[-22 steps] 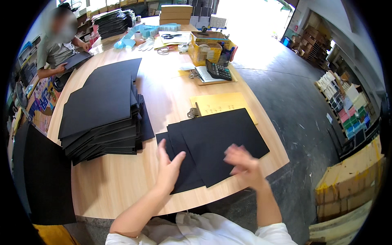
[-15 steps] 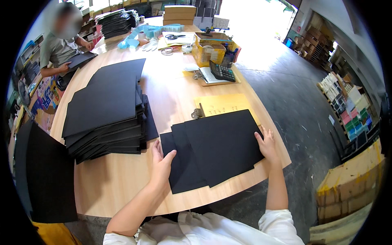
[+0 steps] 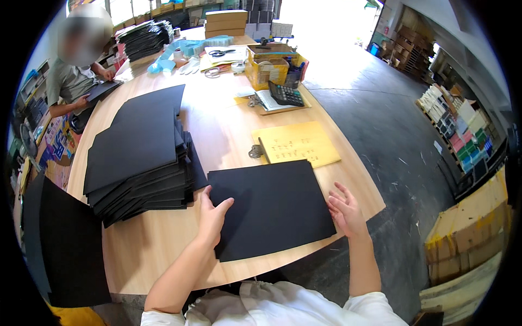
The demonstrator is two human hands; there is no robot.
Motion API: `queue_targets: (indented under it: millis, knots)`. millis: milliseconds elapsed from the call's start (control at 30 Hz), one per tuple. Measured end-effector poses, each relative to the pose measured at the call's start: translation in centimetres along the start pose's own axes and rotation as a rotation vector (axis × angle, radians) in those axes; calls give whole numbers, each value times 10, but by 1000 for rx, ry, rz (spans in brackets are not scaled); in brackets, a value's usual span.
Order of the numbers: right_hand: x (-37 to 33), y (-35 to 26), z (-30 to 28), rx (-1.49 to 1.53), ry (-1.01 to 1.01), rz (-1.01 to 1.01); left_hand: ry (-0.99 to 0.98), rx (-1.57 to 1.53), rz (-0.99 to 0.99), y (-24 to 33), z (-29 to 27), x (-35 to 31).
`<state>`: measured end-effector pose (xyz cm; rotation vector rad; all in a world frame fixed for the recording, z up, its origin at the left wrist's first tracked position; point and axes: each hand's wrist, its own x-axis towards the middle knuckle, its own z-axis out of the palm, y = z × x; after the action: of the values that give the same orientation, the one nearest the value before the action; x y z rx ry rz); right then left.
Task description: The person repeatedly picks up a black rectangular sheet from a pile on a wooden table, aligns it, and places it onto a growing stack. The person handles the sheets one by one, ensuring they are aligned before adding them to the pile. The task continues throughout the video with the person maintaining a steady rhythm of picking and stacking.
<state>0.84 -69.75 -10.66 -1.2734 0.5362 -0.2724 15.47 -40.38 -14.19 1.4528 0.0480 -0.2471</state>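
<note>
Black sheets (image 3: 272, 209), nearly aligned: at table's (image 3: 147, 255) near edge, toward right corner. Left hand (image 3: 213, 217): thumb spread from fingers, at sheets' left edge. Right hand (image 3: 348, 214): fingers loosely parted, just beside right edge. Squaring likely wants even, opposed pressure.

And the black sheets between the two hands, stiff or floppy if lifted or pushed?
The black sheets look fairly stiff: they lie flat with straight edges. Probably light for their area, since the layers appear thin. Pushed from one side, they may slide over each other; slightly stepped corners suggest loose layers.
</note>
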Motion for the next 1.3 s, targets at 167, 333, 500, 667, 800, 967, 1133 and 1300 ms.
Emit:
queue_targets:
  millis: [167,333,500,667,800,967,1133,1300]
  knots:
    - [-2,-12,-5,-123,-188,278,-122,24,-20,1,-1,-3]
    - [-16,15,6,-173,-189,38,-130,77,36,-5,-12,-3]
    - [-40,28,-3,-230,-94,-418,-205,-78,140,-10,-21,-8]
    - [-52,29,-19,-130,55,-736,-212,4,692,63,-17,-55]
    - [-28,60,-31,-208,-37,-699,-209,89,591,27,-36,-52]
    - [-16,88,-32,-111,19,-543,-302,61,504,2,-40,-42]
    - [-16,87,-13,-62,1,-524,-217,163,497,7,-54,-53]
    - [-10,42,36,8,-127,-531,-181,202,497,54,-78,-63]
